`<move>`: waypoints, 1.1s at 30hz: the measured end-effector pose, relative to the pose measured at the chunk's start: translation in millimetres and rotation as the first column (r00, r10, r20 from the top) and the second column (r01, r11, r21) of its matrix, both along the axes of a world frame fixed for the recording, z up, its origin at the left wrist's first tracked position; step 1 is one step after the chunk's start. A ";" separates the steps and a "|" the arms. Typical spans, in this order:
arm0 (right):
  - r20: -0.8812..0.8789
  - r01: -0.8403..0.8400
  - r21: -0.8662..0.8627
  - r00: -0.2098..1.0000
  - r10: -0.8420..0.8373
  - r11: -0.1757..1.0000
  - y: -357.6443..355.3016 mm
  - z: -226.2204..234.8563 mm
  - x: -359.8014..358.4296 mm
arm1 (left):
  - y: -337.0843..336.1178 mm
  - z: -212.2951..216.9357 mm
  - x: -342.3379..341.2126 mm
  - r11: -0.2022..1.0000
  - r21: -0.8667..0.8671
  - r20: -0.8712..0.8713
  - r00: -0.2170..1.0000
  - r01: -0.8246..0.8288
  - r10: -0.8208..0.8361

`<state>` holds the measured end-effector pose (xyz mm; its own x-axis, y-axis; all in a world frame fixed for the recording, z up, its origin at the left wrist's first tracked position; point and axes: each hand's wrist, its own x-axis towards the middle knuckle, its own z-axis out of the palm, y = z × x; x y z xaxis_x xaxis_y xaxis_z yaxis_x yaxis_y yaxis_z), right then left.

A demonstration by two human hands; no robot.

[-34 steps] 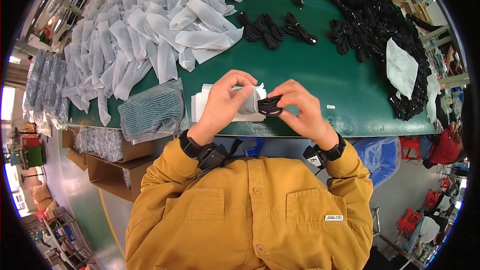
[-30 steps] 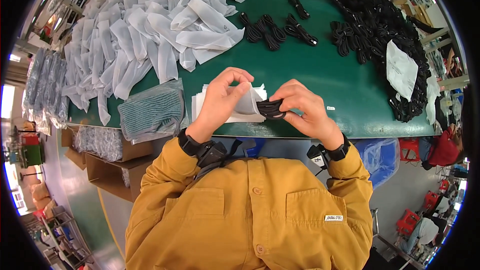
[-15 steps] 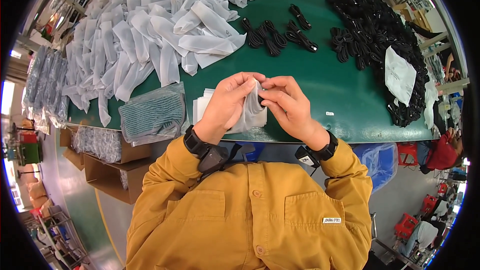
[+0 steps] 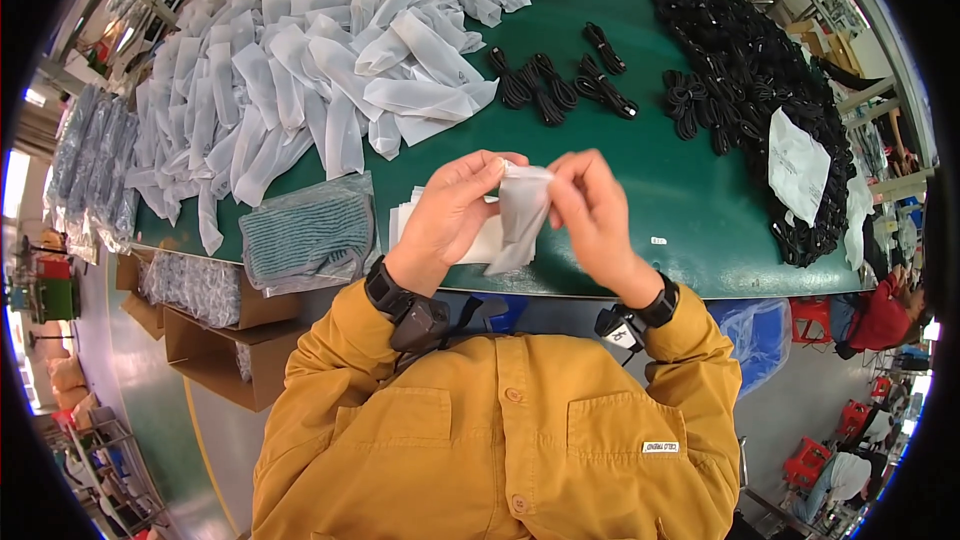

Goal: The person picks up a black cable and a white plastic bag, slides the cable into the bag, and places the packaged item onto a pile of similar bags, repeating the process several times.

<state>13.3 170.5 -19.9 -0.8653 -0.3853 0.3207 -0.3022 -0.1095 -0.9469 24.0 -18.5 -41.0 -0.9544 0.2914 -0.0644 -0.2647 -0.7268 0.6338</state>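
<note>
Above the table (image 4: 700,215), left hand (image 4: 450,215) pinches a bag (image 4: 522,210), likely light and slippery, best held by its top edge; right hand (image 4: 592,215) blurred, grip unclear.

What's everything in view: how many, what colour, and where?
Table: one, green, centre
Held pouch: one, whitish, centre
Pouch pile: one, whitish, upper left
Flat stack: one, white, table's near edge
Bagged textile: one, teal, left of stack
Wrapped items: several, grey, far left
Loose coils: several, black, upper middle
Cable heap: one, black, right
Packet: one, white, on heap
Boxes: two, brown, lower left
Lined bin: one, blue, lower right
Stools: several, red, far right
People: two or more, red or white clothing, right
Jacket: one, mustard, bottom
Left hand: one, bare, gripping pouch
Right hand: one, bare, blurred, at pouch
</note>
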 end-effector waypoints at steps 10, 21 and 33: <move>-0.748 0.502 0.447 0.664 0.000 0.740 -27.1 -48.4 -149.3 | -60.7 28.0 -18.6 -0.156 -0.510 -0.858 0.488 -0.846 0.159; -0.676 0.583 0.665 0.735 0.046 0.467 11.8 -72.5 -110.2 | 13.0 -47.8 33.7 0.053 -0.752 -0.621 0.678 -0.657 -0.394; -0.211 0.196 0.451 0.971 -0.110 0.871 53.4 -29.2 19.7 | 15.4 -48.5 38.9 0.161 -0.873 -0.486 0.849 -0.460 -0.208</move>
